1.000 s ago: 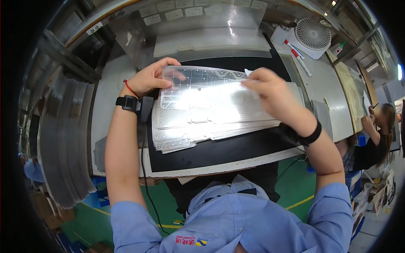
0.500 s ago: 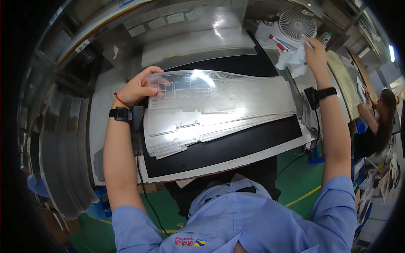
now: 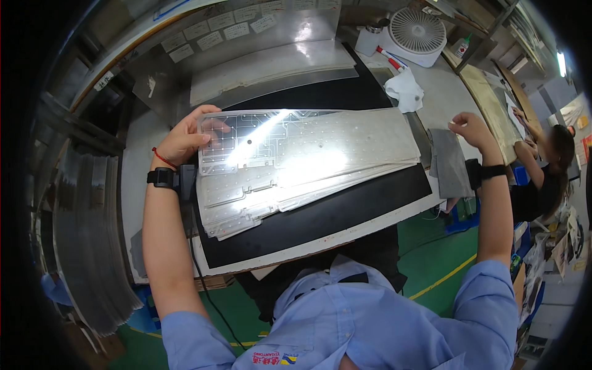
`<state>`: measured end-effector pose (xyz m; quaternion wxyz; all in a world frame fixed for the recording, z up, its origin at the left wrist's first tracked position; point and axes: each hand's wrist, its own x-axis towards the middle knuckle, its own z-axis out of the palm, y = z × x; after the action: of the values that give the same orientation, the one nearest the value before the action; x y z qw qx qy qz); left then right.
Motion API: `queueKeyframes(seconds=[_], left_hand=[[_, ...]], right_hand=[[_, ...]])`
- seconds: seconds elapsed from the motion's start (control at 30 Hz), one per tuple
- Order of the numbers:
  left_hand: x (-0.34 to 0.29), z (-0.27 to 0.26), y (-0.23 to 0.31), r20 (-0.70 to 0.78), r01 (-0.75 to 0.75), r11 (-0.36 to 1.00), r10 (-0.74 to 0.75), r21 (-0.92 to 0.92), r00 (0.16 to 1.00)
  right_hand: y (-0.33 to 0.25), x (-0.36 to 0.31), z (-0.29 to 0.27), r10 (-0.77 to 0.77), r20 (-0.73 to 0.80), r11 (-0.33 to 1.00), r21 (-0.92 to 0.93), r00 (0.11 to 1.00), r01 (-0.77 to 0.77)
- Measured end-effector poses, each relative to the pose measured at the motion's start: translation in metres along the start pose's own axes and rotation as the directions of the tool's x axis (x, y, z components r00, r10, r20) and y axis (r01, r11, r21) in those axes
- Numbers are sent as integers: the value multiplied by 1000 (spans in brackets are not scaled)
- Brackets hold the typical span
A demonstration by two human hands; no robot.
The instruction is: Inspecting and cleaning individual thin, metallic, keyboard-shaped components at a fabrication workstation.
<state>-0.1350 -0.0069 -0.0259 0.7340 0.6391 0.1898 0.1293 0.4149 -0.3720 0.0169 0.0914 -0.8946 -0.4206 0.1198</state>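
My left hand (image 3: 189,137) pinches the left end of a clear plastic sheet (image 3: 250,139), thumb on top and fingers showing through from behind. Fine lines and dots cover the sheet. Beneath it, several similar thin translucent sheets (image 3: 246,200) with notched edges fan out over a black mat (image 3: 320,225). Glare hides part of their surface. My right hand (image 3: 473,131) hovers at the right side of the table, holding nothing, its fingers loosely bent with a small gap at the tips. It is nearest to a grey cloth (image 3: 449,161). Farther back lies a crumpled white cloth (image 3: 405,90).
A white fan (image 3: 418,31), a bottle (image 3: 368,41) and red markers (image 3: 388,58) stand or lie at the back right. More flat sheets (image 3: 271,75) rest behind the mat. A tall stack of thin sheets (image 3: 89,234) is at the left. A co-worker (image 3: 552,163) sits at far right.
My right hand has let go of the white cloth, which now lies on the table, and has moved nearer beside the grey cloth. My left hand still grips the sheet.
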Motion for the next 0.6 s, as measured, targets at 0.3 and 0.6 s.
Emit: queueKeyframes(seconds=[0.3, 0.6], left_hand=[[1, 2, 2, 8, -31, 999, 32, -19, 999], [-8, -7, -6, -50, -75, 996, 73, -45, 996]], right_hand=[[-4, 8, 32, -178, -48, 983, -62, 983, 175], [-160, -20, -3, -459, 39, 860, 271, 887, 433]])
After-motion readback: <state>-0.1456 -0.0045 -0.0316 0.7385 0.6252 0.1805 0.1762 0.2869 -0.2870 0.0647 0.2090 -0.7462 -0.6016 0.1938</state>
